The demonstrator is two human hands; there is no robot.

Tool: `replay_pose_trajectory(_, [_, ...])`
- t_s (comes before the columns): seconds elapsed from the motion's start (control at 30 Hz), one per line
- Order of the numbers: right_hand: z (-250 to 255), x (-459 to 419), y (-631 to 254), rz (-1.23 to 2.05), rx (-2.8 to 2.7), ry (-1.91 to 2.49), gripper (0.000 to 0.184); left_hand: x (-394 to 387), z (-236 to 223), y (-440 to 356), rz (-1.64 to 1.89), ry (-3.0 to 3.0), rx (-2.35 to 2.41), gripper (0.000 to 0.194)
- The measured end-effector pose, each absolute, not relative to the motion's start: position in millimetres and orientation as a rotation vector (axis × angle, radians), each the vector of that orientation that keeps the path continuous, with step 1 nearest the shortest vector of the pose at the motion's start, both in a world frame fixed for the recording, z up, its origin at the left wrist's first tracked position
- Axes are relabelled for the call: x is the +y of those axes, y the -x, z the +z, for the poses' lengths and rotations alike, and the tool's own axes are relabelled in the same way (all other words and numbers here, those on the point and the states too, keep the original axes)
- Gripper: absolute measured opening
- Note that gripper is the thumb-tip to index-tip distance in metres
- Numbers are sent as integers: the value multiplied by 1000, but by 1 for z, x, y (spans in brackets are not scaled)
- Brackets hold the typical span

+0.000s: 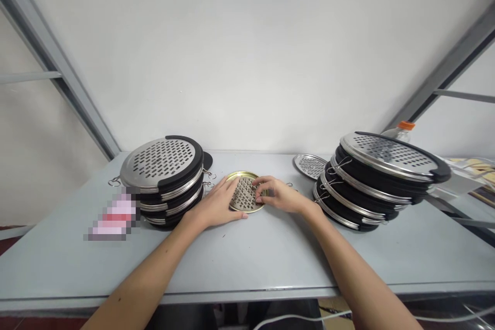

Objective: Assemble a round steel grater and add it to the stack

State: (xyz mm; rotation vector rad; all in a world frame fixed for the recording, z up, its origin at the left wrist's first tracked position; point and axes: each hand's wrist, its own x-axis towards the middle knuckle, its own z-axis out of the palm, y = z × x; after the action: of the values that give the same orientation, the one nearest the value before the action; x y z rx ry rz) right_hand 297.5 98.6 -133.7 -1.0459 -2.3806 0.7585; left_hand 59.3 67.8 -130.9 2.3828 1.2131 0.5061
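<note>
1. Counts: two hands, the left [219,203] and the right [279,195]; two stacks of discs, the left stack [162,165] and the right stack [390,157], each several layers high (the lower layers overlap too much for a sure count); one gold-rimmed disc [245,193] between the hands; one loose disc [310,166] beside the right stack; one bottle [402,134] with an orange cap, behind that stack.
2. The left hand's fingers are open and spread, reaching over the left edge of the gold-rimmed disc, with the thumb held apart near its lower edge — no grip shows.
3. The right hand's fingers are bent over the right side of the same disc, the thumb close to a curled fingertip; whether they pinch anything, I cannot tell.
4. The gold-rimmed disc lies flat on the desk [232,263], its face full of small slots, roughly midway between the stacks.
5. Both stacks show a slotted silver top with a black edge part, and wire loops stick out from their sides. Part of a black round thing [208,161] shows behind the left one.
6. The desk is pale grey-blue, set against a plain white wall [247,51] — grey metal posts slant up on either side. A pixelated pink and red patch covers something left of the left stack, and a white cable [294,316] runs below the front edge.
</note>
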Motion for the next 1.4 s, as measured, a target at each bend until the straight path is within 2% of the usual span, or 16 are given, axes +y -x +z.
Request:
replay_pose_trajectory(0.3, [-130,97,-294,634,-2363,978,11,69,-136,-62,571,-2363,1287,95])
replay_pose_trajectory(0.63, [-111,86,-296,735,-2414,1024,9,71,-136,-62,669,-2352,1284,97])
replay_pose_trajectory(0.9, [-111,90,-305,720,-2379,1032,9,79,-143,-73,867,-2323,1457,78])
replay_pose_trajectory(1.17, [-115,92,-305,702,-2382,1049,9,73,-141,-71,888,-2416,1441,75])
replay_pose_trajectory(1.3, [-115,92,-306,691,-2386,1068,8,67,-136,-70,866,-2514,1393,55])
replay_pose_trajectory(1.4, [-116,93,-307,693,-2380,1094,7,65,-135,-70,772,-2555,1351,51])
